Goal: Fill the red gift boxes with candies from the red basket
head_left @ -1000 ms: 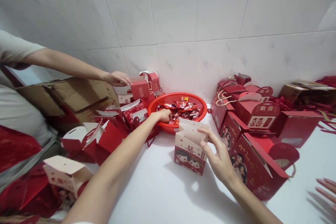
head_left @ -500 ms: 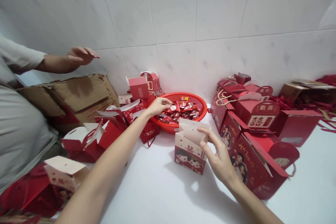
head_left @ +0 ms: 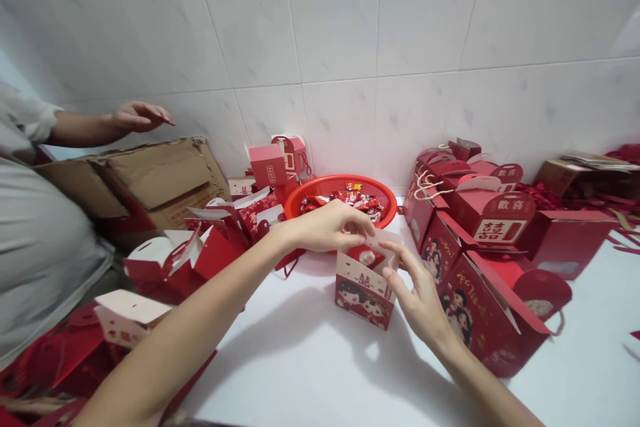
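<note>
A small cream-and-red gift box (head_left: 364, 300) with cartoon figures on its front stands upright on the table with its top open. My right hand (head_left: 417, 290) grips the box's right rim between thumb and fingers. Over the mouth of the box is my left hand (head_left: 340, 223), its fingers bent down around a red-wrapped candy packet (head_left: 367, 257) that sits just inside the opening. Behind the box is a red plastic basket (head_left: 300, 197) of wrapped candies (head_left: 367, 202), partly hidden by my left hand.
Several larger red gift boxes (head_left: 493, 320) are packed along the right. More red boxes (head_left: 215, 253) crowd the left side, some with raised flaps. A cardboard carton (head_left: 160, 180) leans near another person (head_left: 45, 213), whose hand (head_left: 140, 117) is raised. A tiled wall (head_left: 340, 120) rises behind.
My left hand has moved from the candy basket to the open box, bringing a red candy packet. My right hand still holds the box's rim. The other person's hand has lowered slightly.
</note>
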Demonstrator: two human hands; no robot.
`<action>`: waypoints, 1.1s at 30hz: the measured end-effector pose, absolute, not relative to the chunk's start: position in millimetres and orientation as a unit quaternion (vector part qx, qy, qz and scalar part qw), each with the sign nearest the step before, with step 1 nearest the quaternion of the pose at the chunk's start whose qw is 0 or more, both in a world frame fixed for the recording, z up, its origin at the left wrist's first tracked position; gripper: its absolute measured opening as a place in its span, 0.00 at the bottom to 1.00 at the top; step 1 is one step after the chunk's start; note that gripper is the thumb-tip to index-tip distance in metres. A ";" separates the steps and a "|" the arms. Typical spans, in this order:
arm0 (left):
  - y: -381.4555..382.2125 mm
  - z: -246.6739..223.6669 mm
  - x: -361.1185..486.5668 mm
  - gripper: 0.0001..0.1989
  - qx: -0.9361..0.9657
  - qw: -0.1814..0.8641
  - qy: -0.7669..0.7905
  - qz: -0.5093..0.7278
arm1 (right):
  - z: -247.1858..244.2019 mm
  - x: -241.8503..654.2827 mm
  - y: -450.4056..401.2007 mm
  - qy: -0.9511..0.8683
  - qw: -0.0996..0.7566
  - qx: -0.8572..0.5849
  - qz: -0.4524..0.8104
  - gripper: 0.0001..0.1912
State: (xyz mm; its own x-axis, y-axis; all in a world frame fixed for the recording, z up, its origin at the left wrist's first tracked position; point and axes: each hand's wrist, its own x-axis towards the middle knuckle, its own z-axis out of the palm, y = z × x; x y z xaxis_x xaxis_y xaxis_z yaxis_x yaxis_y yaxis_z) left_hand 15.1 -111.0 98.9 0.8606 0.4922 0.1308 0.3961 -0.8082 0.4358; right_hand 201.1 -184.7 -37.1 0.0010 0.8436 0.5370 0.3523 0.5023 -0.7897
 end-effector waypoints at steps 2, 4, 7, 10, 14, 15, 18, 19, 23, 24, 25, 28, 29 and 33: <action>-116.5 96.8 15.9 0.11 0.949 0.155 0.243 0.127 | -37.7 200.6 -184.8 -0.669 0.553 -0.446 0.218 0.19; -118.8 95.6 14.1 0.11 0.948 0.117 0.257 0.144 | -38.4 199.8 -184.7 -0.667 0.558 -0.444 0.215 0.18; -119.0 95.1 9.6 0.22 0.945 0.122 0.269 0.142 | -39.2 198.1 -184.2 -0.665 0.566 -0.440 0.210 0.16; -116.6 92.5 6.5 0.34 0.943 0.172 0.267 0.098 | -40.1 196.8 -183.2 -0.672 0.578 -0.421 0.193 0.15; -110.3 84.1 7.0 0.21 0.944 0.170 0.266 0.092 | -43.2 194.2 -182.7 -0.705 0.578 -0.382 0.152 0.20; -108.7 81.8 7.6 0.18 0.945 0.164 0.269 0.094 | -44.3 193.3 -182.9 -0.706 0.579 -0.381 0.145 0.22; -105.9 77.2 9.4 0.13 0.945 0.169 0.264 0.091 | -47.4 191.2 -183.2 -0.683 0.595 -0.392 0.161 0.25; -105.8 76.6 10.0 0.12 0.944 0.178 0.263 0.089 | -47.9 191.2 -183.1 -0.672 0.601 -0.395 0.174 0.25; -109.5 78.3 12.2 0.09 0.939 0.203 0.268 0.075 | -46.3 192.8 -182.1 -0.666 0.602 -0.400 0.187 0.13; -110.6 79.5 12.5 0.08 0.938 0.208 0.268 0.069 | -44.8 192.5 -182.1 -0.670 0.599 -0.399 0.183 0.10; -111.4 80.9 12.4 0.07 0.937 0.218 0.266 0.061 | -42.8 191.7 -182.4 -0.673 0.597 -0.397 0.179 0.10; -111.1 86.2 9.6 0.05 0.915 0.317 0.246 0.024 | -32.4 189.2 -189.4 -0.679 0.597 -0.391 0.173 0.10; -110.0 88.0 7.8 0.08 0.900 0.365 0.236 0.017 | -27.3 190.3 -195.4 -0.681 0.597 -0.388 0.168 0.10; -103.3 92.5 0.5 0.17 0.859 0.444 0.243 0.080 | -1.5 222.0 -247.7 -0.667 0.619 -0.407 0.070 0.09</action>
